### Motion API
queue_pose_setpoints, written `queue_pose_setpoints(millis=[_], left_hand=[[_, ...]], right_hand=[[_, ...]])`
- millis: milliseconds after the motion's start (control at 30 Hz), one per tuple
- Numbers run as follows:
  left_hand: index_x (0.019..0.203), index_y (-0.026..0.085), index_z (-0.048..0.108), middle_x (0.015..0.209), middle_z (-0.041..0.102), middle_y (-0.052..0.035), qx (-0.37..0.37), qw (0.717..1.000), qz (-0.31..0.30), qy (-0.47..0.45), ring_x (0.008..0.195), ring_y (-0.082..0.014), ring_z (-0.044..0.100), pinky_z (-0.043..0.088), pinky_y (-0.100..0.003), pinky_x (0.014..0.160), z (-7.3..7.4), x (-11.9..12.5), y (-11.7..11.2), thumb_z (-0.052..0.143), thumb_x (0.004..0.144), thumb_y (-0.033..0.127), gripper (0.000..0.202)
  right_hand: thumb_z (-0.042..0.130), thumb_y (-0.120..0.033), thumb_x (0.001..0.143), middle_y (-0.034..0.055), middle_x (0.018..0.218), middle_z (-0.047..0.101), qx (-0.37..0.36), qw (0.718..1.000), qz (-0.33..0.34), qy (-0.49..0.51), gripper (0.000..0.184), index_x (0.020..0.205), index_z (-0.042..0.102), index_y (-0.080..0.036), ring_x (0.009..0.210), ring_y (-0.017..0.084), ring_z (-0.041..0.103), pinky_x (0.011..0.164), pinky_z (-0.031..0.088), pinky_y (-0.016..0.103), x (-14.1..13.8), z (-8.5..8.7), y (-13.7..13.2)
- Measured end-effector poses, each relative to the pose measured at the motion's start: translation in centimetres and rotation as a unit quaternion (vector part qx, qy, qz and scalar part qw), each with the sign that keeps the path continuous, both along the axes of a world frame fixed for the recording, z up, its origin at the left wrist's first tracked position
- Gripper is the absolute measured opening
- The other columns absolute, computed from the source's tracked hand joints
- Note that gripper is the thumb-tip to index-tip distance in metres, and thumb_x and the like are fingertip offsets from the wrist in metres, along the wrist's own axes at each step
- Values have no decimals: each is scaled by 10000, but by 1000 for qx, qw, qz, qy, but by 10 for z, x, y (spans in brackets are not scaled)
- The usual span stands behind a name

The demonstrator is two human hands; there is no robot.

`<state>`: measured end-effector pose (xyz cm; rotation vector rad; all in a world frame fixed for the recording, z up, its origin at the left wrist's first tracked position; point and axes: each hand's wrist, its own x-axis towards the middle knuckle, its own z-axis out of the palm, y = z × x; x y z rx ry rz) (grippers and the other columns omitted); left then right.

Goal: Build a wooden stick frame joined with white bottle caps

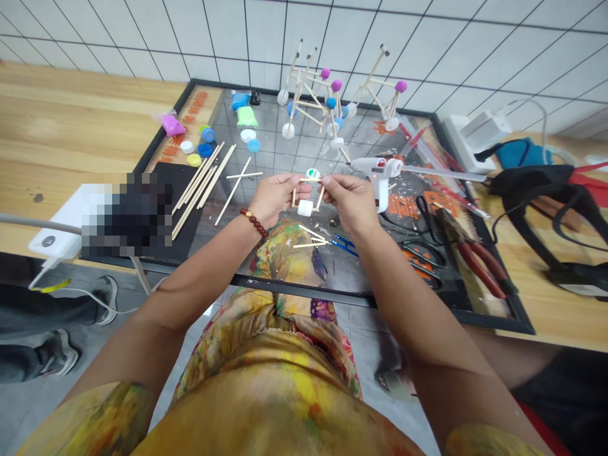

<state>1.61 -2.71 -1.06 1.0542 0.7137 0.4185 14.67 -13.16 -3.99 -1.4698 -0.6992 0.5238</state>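
Both my hands hold a small frame of thin wooden sticks (307,189) above the glass-topped work mat (266,164). My left hand (274,197) pinches its left end and my right hand (349,201) pinches its right end. A white bottle cap (305,208) hangs at the bottom of the frame, and a green-and-white cap (312,173) sits at its top. Short loose sticks (310,237) lie on the mat just below my hands. My left wrist wears a red bead bracelet (253,222).
A white glue gun (381,171) stands right of my hands. Long sticks (202,180) and coloured caps (202,147) lie left. Finished stick models (313,101) stand at the back. Red-handled pliers (475,256) and scissors lie right. Another person's shoes (61,351) are on the floor left.
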Motion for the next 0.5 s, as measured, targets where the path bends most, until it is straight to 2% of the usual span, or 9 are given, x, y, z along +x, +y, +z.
queue_pose_setpoints(millis=[167,267,367,433,500], left_hand=[[954,129,697,859,782,-77,-17,999,30,-39,799,-138,749,602,-298,864,2,-1,0,589,1013,167,128],[976,139,696,914,793,-82,-18,997,58,-57,881,-145,761,599,-294,895,1,0,1,592,1010,179,116],[1031,147,699,1040,793,-107,0,997,49,-53,992,-181,763,600,-317,920,-3,1,5,637,980,211,103],[1132,165,702,1209,764,-119,64,996,30,-62,1145,-223,734,583,-355,990,-8,2,11,658,944,194,195],[1267,208,683,1417,678,-98,193,977,4,-95,1356,-266,628,516,-401,1113,-14,2,20,654,901,146,372]], right_hand=[[789,-755,726,14,742,670,-35,999,14,26,515,767,685,-252,659,141,584,607,493,290,-5,8,-2],[863,-662,687,-9,678,646,-41,998,30,45,460,769,705,-238,611,119,555,589,475,268,-8,9,-3],[915,-512,666,-27,606,607,-25,997,31,67,365,706,705,-217,571,95,522,560,448,240,-9,9,-2],[921,-448,663,-29,598,604,-8,995,28,99,328,680,699,-207,550,80,502,529,428,221,-8,10,-2],[923,-409,662,-31,593,599,2,990,29,139,314,667,691,-198,529,66,483,495,405,200,-8,13,-2]])
